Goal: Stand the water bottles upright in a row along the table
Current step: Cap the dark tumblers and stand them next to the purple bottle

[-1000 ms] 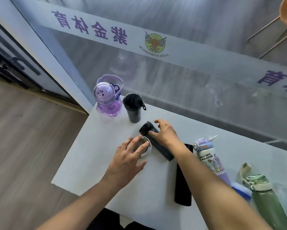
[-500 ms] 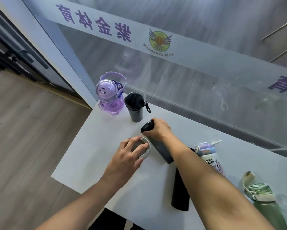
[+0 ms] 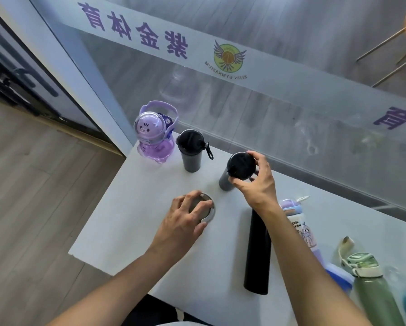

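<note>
Right grip (image 3: 256,182) curled round black-lidded grey bottle (image 3: 238,171), upright on white worktop (image 3: 131,222), left grip (image 3: 185,220) spread flat over round grommet (image 3: 210,211)

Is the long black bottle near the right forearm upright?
No, the long black bottle lies flat on the table, beside the right forearm.

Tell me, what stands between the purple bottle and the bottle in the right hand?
A black cup, upright, in the head view, between purple bottle and held bottle.

Your white rectangular table (image 3: 136,222) carries a purple domed plastic bottle (image 3: 155,132) far left, a dark grey lidded cup (image 3: 189,150) beside it, and a black cylindrical flask (image 3: 256,255) lying near right.
</note>
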Motion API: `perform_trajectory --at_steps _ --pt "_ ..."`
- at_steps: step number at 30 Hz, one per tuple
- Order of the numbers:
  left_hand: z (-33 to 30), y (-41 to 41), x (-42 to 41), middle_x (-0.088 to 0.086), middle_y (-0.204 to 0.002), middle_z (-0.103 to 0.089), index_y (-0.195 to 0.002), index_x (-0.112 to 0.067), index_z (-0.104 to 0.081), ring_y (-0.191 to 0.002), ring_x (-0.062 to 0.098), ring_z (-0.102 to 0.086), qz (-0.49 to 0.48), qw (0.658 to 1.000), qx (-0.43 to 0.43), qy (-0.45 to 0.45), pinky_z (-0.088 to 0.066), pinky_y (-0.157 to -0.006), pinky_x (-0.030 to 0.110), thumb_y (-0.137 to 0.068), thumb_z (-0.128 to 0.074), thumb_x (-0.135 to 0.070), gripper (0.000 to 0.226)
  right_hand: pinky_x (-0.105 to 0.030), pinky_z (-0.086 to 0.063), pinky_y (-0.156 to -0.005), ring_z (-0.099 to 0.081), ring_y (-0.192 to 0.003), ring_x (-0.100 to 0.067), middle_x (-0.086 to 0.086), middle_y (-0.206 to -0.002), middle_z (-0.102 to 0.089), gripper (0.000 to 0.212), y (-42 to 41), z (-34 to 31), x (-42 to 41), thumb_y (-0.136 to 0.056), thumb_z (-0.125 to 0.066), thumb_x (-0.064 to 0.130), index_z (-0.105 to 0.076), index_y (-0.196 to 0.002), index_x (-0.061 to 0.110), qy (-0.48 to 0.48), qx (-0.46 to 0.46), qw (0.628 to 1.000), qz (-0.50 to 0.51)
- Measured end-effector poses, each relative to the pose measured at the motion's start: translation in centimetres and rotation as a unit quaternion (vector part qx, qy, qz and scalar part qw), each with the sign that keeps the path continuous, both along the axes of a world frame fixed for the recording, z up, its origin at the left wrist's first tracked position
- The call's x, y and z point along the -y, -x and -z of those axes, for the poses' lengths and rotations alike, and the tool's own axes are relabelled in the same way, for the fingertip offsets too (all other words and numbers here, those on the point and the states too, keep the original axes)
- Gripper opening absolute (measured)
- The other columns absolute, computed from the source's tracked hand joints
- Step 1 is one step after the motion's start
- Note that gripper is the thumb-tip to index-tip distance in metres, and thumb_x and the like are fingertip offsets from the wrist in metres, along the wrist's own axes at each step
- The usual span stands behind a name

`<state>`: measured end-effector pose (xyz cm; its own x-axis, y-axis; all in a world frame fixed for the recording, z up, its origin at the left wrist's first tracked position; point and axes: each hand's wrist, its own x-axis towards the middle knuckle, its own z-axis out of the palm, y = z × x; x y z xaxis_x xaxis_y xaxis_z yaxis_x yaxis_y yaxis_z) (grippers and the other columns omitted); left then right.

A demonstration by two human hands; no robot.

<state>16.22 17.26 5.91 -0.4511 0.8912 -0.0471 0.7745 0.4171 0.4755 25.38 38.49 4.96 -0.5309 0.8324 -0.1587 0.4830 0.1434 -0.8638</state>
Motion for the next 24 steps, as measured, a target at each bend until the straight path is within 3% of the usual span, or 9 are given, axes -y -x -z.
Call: perform_trajectory --at_steps 5,14,18,24 --pt "0.1 0.0 0.1 -0.005 -0.142 -0.042 -0.127 -0.036 -0.05 -0.111 0.026 -0.043 0.002 1.0 -0.001 0.001 -0.05 -0.086 0.034 -0.081 -0.074 -0.024 0.053 -0.045 -0.054 -0.097 -0.058 -0.112 -0.012 0.009 -0.123 -0.059 0.079 0.5 0.4 0.9 -0.065 -0.087 0.026 -0.047 -0.13 0.045 0.0 -0.011 1.0 0.007" --pt "0.1 0.1 0.1 -0.006 -0.143 -0.039 -0.128 -0.038 -0.048 -0.115 0.025 -0.042 -0.002 1.0 0.002 0.015 -0.054 -0.08 0.035 -0.082 -0.074 -0.028 0.053 -0.039 -0.049 -0.103 -0.058 -0.113 -0.012 0.008 -0.126 -0.057 0.077 2.8 0.4 0.6 -0.07 -0.086 0.023 -0.047 -0.135 0.039 -0.015 -0.015 1.0 -0.021" --pt "0.0 0.1 0.1 -0.007 -0.143 -0.04 -0.127 -0.038 -0.048 -0.115 0.024 -0.042 -0.007 1.0 0.001 0.015 -0.054 -0.075 0.034 -0.081 -0.075 -0.029 0.054 -0.033 -0.047 -0.103 -0.056 -0.112 -0.012 0.007 -0.126 -0.056 0.078 2.7 0.6 0.8 -0.071 -0.086 0.024 -0.045 -0.136 0.038 -0.03 -0.006 0.999 -0.018" --pt "0.1 0.2 0.1 -0.005 -0.143 -0.041 -0.127 -0.037 -0.05 -0.116 0.025 -0.043 -0.004 1.0 -0.003 0.011 -0.053 -0.078 0.035 -0.081 -0.076 -0.027 0.054 -0.02 -0.039 -0.094 -0.052 -0.111 -0.01 0.004 -0.127 -0.055 0.078 2.9 0.5 0.7 -0.074 -0.086 0.027 -0.043 -0.138 0.036 -0.05 0.012 0.999 -0.015"
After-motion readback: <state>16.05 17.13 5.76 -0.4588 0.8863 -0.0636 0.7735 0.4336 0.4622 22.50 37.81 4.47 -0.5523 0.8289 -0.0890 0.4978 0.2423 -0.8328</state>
